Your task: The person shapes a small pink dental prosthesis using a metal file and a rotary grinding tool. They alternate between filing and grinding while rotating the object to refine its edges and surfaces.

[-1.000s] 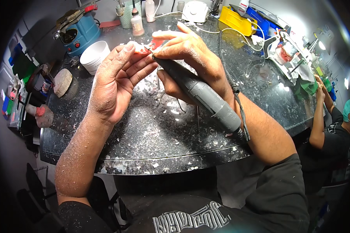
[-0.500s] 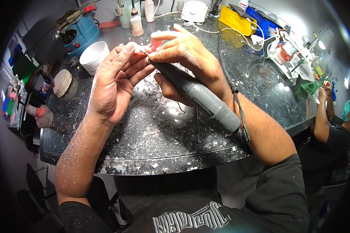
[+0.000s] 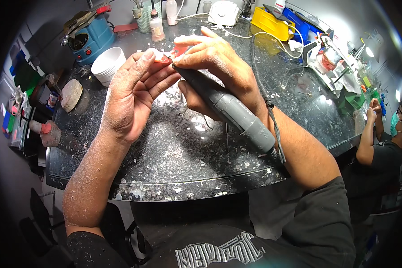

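L hand pinching small pink-red piece, R hand gripping dk-grey cylindrical handpiece; 11 o'clock, pale-green textured cup w/ tools.

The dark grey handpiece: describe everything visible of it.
The dark grey handpiece looks like hard plastic: a thick, stepped barrel, lightly specked, narrowing toward its tip. The right hand grips its front part. It slants up and leftward toward a pink piece held by the left hand; whether they touch is unclear. A dark cord joins its wide end.
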{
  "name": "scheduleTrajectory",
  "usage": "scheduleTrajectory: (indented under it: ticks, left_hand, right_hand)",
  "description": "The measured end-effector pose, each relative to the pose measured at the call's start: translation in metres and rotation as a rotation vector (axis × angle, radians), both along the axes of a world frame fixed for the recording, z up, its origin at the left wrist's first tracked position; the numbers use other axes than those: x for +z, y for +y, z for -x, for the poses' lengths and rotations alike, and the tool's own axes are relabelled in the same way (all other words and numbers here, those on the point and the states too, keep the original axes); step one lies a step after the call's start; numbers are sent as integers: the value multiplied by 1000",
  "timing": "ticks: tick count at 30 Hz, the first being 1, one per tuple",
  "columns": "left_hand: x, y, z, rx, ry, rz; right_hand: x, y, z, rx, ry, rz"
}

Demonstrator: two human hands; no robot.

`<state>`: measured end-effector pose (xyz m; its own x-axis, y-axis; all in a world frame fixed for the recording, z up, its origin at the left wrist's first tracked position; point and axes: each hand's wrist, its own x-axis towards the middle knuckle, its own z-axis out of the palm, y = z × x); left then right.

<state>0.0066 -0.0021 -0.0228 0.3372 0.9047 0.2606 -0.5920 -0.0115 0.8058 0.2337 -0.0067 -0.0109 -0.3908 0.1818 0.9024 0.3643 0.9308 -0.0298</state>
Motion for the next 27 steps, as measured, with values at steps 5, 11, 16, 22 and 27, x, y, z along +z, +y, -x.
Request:
scheduleTrajectory:
  ticks: [5, 11, 16, 22, 27]
  left_hand:
    - [1, -1, -1, 2, -14, 4]
    - [1, 0, 1, 1, 16, -5]
    - [0, 1, 1, 20, 8, 13]
    - [-1, 2, 1, 23, -2, 19]
    - [0, 2, 1, 14, -6, 18]
  right_hand:
    - [1, -1, 1, -8, 4, -2]
    - [1, -1, 2, -10, 16, -4]
    - [-1, 1, -1, 18, -15, 24]
    - [1, -1, 1, 22, 2, 14]
    - [0, 1, -1, 28, 0, 10]
